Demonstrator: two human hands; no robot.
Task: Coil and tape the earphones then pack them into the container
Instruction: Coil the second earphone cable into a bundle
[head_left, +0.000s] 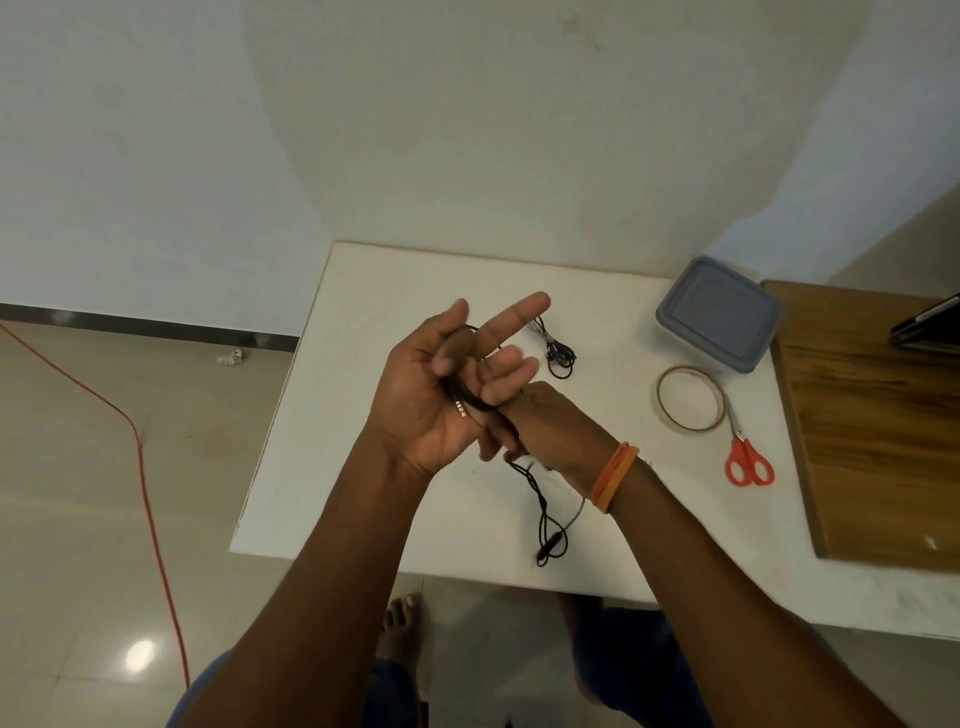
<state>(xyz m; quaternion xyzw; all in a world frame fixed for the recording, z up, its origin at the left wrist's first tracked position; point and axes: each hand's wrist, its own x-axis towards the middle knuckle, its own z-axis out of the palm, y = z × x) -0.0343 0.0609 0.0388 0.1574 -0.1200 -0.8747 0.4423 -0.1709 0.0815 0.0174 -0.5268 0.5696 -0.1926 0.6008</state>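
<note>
- Left hand (436, 384) raised palm-up above the white table (363, 291), fingers spread and half open, black earphone cable (470, 402) wound across palm and fingers, metal plug lying against the palm.
- Right hand (540, 431) just beside and partly under the left, back turned up, fingers curled around the cable; grip itself hidden behind the left hand.
- Loose end of the same cable hanging down from the right hand to the table, ending in a loop with the inline remote (545, 552) near the table's front edge.
- Orange bands (615, 475) around the right wrist.
- Second set of earphones (556, 351), already coiled, resting on the table beyond the hands.
- Lidded grey container (719, 314) at the table's far right corner, closed.
- Tape roll (691, 397) flat on the table just in front of the container, touching the red-handled scissors (745, 457).
- Wooden board (872, 415) right of the scissors.
- Orange cord (150, 499) on the floor, well left of the table.
</note>
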